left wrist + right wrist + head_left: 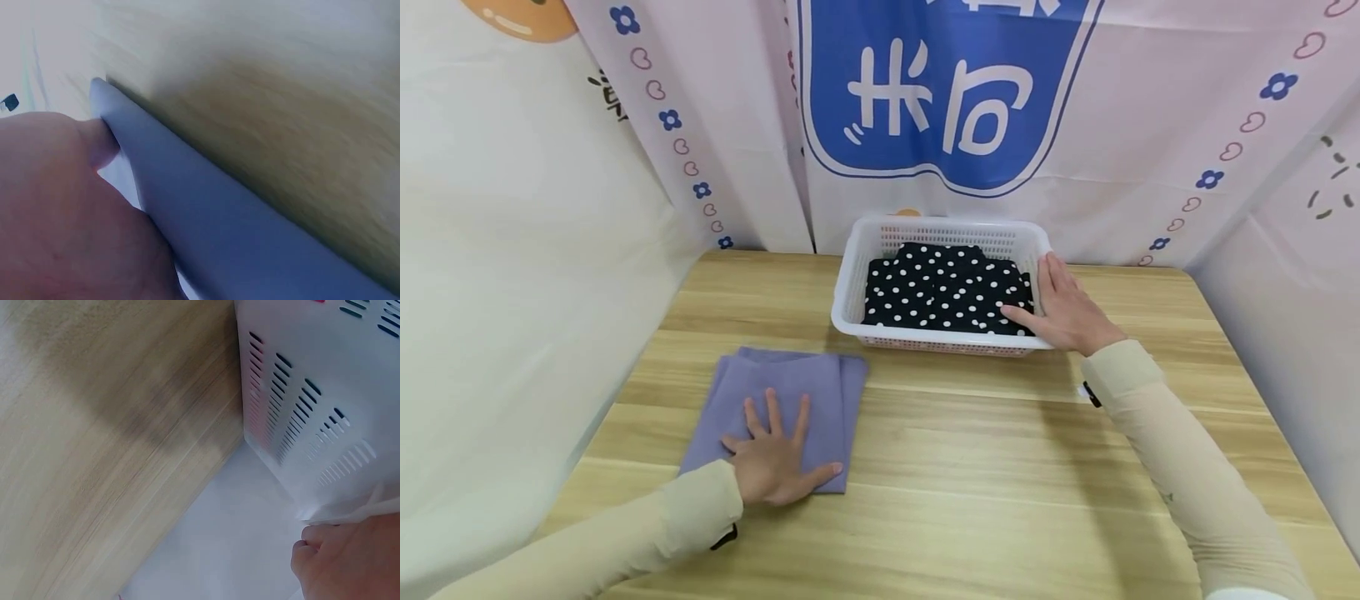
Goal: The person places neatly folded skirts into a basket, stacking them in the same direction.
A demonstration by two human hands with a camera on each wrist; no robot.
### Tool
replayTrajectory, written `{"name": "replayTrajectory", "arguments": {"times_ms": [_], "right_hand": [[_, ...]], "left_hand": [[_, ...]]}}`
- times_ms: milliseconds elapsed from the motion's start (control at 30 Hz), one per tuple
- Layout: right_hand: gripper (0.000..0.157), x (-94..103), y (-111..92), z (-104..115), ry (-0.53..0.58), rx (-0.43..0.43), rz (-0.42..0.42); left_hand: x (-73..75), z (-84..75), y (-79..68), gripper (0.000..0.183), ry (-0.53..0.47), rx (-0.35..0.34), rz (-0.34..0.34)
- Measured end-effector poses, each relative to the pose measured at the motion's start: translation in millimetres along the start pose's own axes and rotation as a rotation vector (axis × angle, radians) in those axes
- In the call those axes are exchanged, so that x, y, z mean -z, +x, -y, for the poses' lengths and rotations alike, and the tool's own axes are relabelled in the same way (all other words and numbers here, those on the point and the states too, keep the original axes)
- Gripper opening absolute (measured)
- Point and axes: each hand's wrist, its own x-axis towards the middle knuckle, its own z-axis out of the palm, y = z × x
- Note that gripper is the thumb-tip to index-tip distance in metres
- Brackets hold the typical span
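My left hand [775,467] lies with spread fingers on a folded purple cloth [838,450] at the table's left. In the left wrist view the cloth [206,206] slants beside the hand [69,212], its layers slightly raised at the edge. A white plastic basket [940,337] stands at the back, filled with black cloth with white dots [932,287]. At its right end my right hand [1067,312] grips the rim, thumb over the inside and fingers along the outside. The right wrist view shows the basket's slotted wall [294,406] above the hand [350,562].
The wooden table [955,467] stretches in front of the basket and between the arms. A printed curtain [1150,100] hangs right behind the basket, and a white sheet [512,250] closes off the left side.
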Motion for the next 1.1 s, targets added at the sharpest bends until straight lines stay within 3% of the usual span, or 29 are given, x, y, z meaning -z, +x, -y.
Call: {"name": "replayTrajectory", "arguments": {"times_ms": [233,400,533,800,967,1100], "right_hand": [[0.110,0.7,-1.7,-3.4,0.002,-0.018,0.015],[0.110,2.0,-2.4,-3.7,0.016,-0.019,0.023],[0.109,2.2,-2.5,-4.4,0.029,-0.023,0.022],[0.110,0.4,-2.5,-4.6,0.027,-0.019,0.020],[0.110,-0.1,-1.1,-3.6,0.022,-0.011,0.010],[0.110,0.0,-0.1,-2.2,0.027,-0.008,0.007]], "left_hand": [[2.1,-34.3,4.4,0.110,-0.003,-0.002,-0.004],[9.8,-71.6,3.4,0.108,0.040,0.001,-0.012],[19.2,-102.9,3.3,0.108,0.096,-0.006,0.025],[31.9,-162.1,5.2,0.109,0.204,-0.076,0.058],[36.7,-181.6,2.4,0.107,0.193,-0.124,0.059],[43.8,-181.5,3.9,0.107,0.144,-0.156,0.062]]}}
